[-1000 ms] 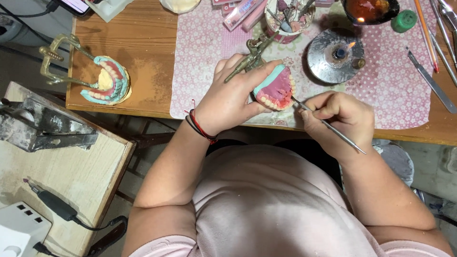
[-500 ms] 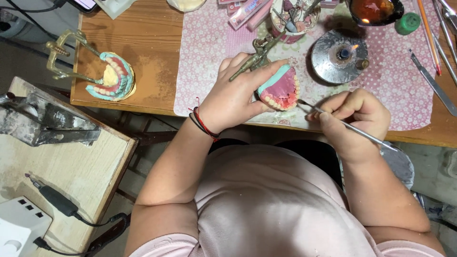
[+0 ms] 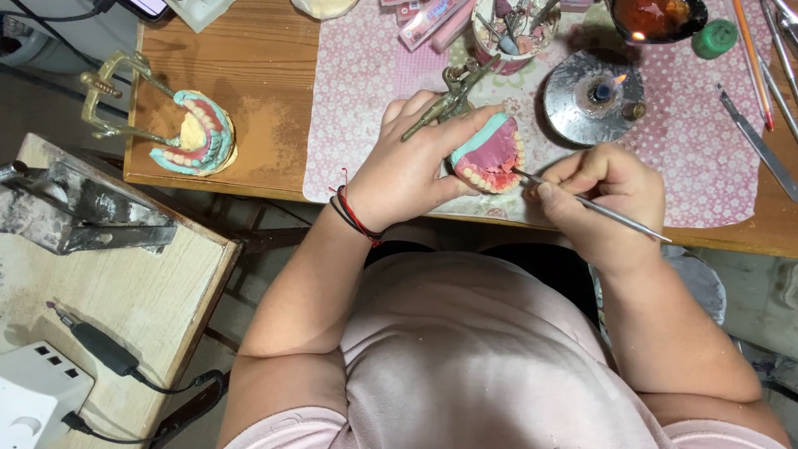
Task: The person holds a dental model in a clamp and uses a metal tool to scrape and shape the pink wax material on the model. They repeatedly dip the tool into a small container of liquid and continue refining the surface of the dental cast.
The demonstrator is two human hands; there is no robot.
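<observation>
My left hand (image 3: 411,170) grips a denture model (image 3: 490,154) with a teal base, pink wax gum and a row of teeth, mounted on a brass articulator (image 3: 445,100). It is held over the front edge of the pink dotted mat (image 3: 357,108). My right hand (image 3: 607,195) pinches a thin metal carving tool (image 3: 594,204) like a pen. The tool's tip touches the pink wax at the model's right side. A red and black string bracelet (image 3: 353,216) circles my left wrist.
A second denture model on a brass articulator (image 3: 179,133) lies on the wooden table (image 3: 249,91) at left. A lit spirit burner on a round metal dish (image 3: 594,96), a cup of tools (image 3: 511,25), a dark bowl (image 3: 657,17) and loose metal instruments (image 3: 761,145) sit behind. A side bench (image 3: 108,291) holds a handpiece (image 3: 96,345).
The view has shifted slightly. My left hand has tilted the model a little, and my right hand has brought the tool's tip against the wax near the teeth.
</observation>
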